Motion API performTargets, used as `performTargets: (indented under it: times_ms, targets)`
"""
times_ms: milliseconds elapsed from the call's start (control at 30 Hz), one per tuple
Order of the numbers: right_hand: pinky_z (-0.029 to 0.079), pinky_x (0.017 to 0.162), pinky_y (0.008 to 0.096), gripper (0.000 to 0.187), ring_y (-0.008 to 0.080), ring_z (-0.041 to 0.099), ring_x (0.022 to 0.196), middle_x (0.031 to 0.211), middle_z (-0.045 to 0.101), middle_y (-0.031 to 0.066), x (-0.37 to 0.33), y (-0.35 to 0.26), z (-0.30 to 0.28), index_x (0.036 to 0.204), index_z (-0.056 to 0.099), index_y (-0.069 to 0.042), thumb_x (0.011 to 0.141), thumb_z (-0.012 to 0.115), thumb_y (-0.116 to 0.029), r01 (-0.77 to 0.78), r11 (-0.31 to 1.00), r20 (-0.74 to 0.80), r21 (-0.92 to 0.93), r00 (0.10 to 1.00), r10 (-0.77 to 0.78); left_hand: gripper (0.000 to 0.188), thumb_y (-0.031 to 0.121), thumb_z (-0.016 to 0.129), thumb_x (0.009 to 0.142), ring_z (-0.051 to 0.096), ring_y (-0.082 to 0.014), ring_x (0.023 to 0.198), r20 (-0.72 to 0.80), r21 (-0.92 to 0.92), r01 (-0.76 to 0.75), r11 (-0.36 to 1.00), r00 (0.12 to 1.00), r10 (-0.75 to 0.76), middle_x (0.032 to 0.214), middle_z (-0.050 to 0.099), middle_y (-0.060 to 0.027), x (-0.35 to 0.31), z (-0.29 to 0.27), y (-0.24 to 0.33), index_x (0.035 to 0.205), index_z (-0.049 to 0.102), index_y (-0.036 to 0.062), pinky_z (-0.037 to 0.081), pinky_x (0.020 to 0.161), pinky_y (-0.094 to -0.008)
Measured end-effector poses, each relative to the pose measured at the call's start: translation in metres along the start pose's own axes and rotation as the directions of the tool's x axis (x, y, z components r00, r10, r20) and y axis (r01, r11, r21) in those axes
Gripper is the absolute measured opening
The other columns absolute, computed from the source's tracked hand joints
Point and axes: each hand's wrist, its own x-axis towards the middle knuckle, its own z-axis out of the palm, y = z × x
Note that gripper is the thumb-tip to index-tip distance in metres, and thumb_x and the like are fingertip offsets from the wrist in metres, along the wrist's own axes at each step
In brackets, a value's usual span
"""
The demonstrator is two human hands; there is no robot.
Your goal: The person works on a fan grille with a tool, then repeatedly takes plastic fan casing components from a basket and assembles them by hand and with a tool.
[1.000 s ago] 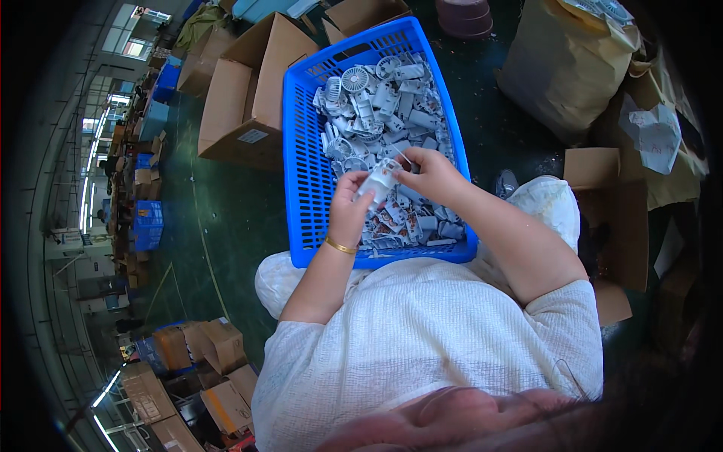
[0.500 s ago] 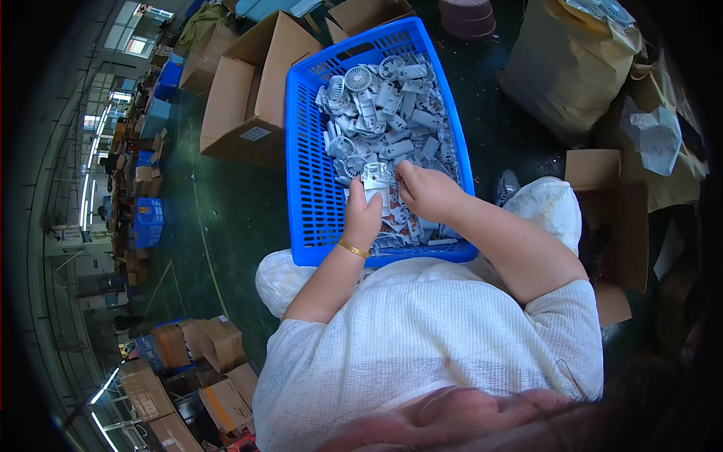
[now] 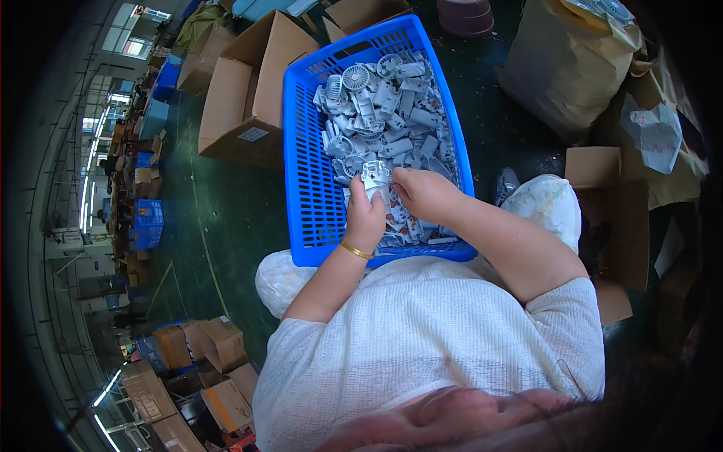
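My left hand (image 3: 364, 218) is closed round a small white plastic housing (image 3: 374, 179) with a round, hollowed upper end, held above the basket. Against the housing's right side, my right hand (image 3: 423, 193) has its fingers pinched together; whatever is between them is too small to make out. Beneath both hands stands a blue plastic basket (image 3: 294, 162) with slotted walls. A heap of pale grey plastic fan parts (image 3: 397, 120) fills much of it, some with round grilles, others like handle shells.
An open cardboard box (image 3: 233, 113) stands left of the basket. At the far right are a large brown paper sack (image 3: 570, 71) and another open carton (image 3: 626, 237). A dark red tub (image 3: 465, 18) sits beyond the basket. More cartons (image 3: 218, 343) are stacked at lower left.
My right hand has shifted slightly left and down, closer to the housing. My left hand still holds the housing in nearly the same place.
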Motion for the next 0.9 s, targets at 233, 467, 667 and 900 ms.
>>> performTargets:
  times_ms: [233, 467, 667, 900]
  targets:
    - [0.044, 0.063, 0.0397, 0.01, 0.033, 0.056, 0.072, 0.078, 0.057, 0.0175, -0.003, 0.002, 0.007, 0.087, 0.05, -0.002, 0.085, 0.047, -0.012, -0.034, 0.999, -0.022, 0.014, 0.999, 0.034, 0.04, 0.002, 0.045, 0.082, 0.058, -0.0327, 0.088, 0.039, -0.006, 0.013, 1.0, 0.999, -0.013, 0.101, 0.055, -0.0214, 0.003, 0.002, -0.001, 0.12, 0.033, -0.0019, 0.046, 0.074, -0.0362]
    - [0.044, 0.066, 0.044, 0.015, 0.0396, 0.055, 0.078, 0.081, 0.057, 0.0227, 0.018, 0.009, -0.001, 0.09, 0.048, -0.001, 0.087, 0.045, -0.016, -0.282, 0.948, -0.309, 0.146, 0.897, 0.315, 0.031, -0.002, 0.037, 0.085, 0.059, -0.0183, 0.071, 0.125, -0.359, 0.222, 0.907, 0.974, -0.189, 0.096, 0.054, -0.0138, 0.004, 0.006, -0.011, 0.115, 0.031, 0.0036, 0.054, 0.055, -0.0295]
    - [0.044, 0.066, 0.0426, 0.016, 0.037, 0.055, 0.078, 0.081, 0.057, 0.0195, 0.013, 0.009, 0.0, 0.089, 0.049, -0.001, 0.086, 0.047, -0.017, -0.123, 0.987, -0.155, 0.101, 0.978, 0.137, 0.04, 0.0, 0.042, 0.083, 0.061, -0.0233, 0.077, 0.072, -0.289, 0.223, 0.931, 0.975, -0.211, 0.097, 0.056, -0.0177, 0.008, 0.001, -0.025, 0.121, 0.029, -0.0026, 0.05, 0.066, -0.0317]
    - [0.043, 0.065, 0.0415, 0.015, 0.0353, 0.056, 0.075, 0.078, 0.057, 0.0183, 0.004, 0.002, 0.013, 0.088, 0.05, -0.002, 0.086, 0.046, -0.016, -0.095, 0.994, 0.02, 0.059, 0.995, 0.094, 0.042, 0.003, 0.043, 0.083, 0.06, -0.0303, 0.083, -0.031, 0.024, 0.013, 1.0, 0.999, -0.012, 0.1, 0.055, -0.0221, 0.001, 0.0, -0.009, 0.122, 0.03, -0.0033, 0.048, 0.07, -0.0357]
